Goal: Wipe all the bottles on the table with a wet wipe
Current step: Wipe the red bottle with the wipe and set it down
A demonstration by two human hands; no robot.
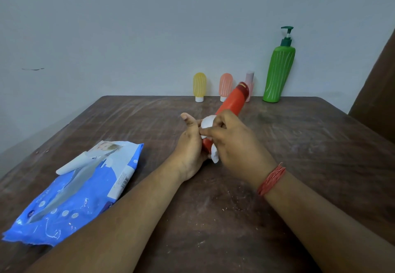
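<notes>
Left hand (190,144) grips the lower end of the orange bottle (232,101), fingers curled round it, thumb raised. Bottle held above the desk (299,155), tilted, its far end pointing up and right toward the back wall; a dark red band with a yellow mark shows near that far end.

Right hand (233,142) pinches the white wet wipe (207,123) against the bottle's middle, fingers bent over it. Wipe is wrapped round the bottle body between the two hands; a loose tail hangs below, beside the right palm. Red thread band (271,178) on the right wrist.

Back edge of desk, against the wall, standing upright in a row: yellow bottle (199,85) on its white cap, peach bottle (225,84) likewise, a pale pink bottle (250,78) partly hidden behind the orange one, then the tall green pump bottle (279,71) at the right.

Blue wet wipe pack (70,195) lies flat at near left, its flap peeled open. Desk surface dark brown, scuffed, with pale specks.
</notes>
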